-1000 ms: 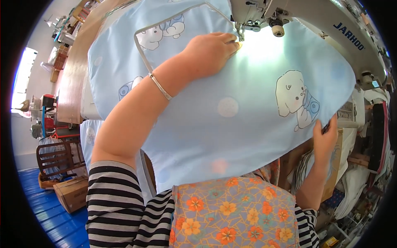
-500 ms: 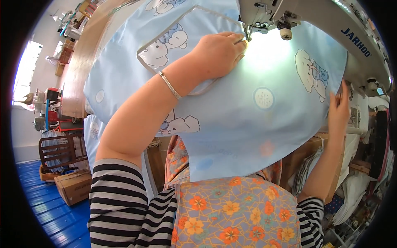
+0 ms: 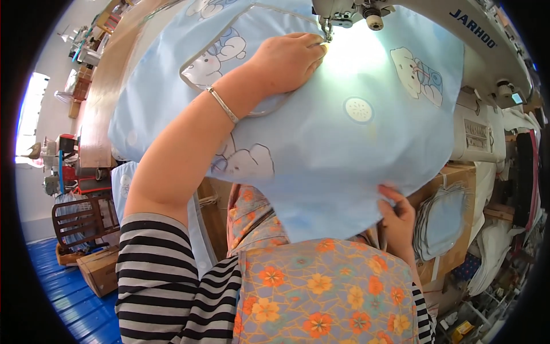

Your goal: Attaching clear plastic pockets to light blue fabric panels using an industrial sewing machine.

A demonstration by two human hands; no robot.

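Observation:
Pale blue cloth printed with white bears (image 3: 321, 143) spreads across the sewing machine bed and hangs toward my lap. A pocket-shaped piece with grey edging (image 3: 255, 28) lies on it. My left hand (image 3: 292, 60) rests flat on the cloth, partly over this piece, its fingertips just beside the presser foot (image 3: 327, 31). The machine's lamp lights the cloth to the right of the foot. My right hand (image 3: 398, 215), slightly blurred, is at the cloth's lower right edge, with thumb and forefinger apart. Whether it touches the cloth I cannot tell.
The sewing machine head (image 3: 435, 34) spans the top right. On the right, a stack of blue cut pieces (image 3: 441, 221) lies against a cardboard box (image 3: 441, 272). A wooden chair (image 3: 86, 221) and another carton (image 3: 98, 269) stand at the left on blue flooring (image 3: 74, 307).
My right hand has left the cloth's right edge by the machine and come down and left to the lower edge. The view has shifted slightly; my left hand stays beside the presser foot.

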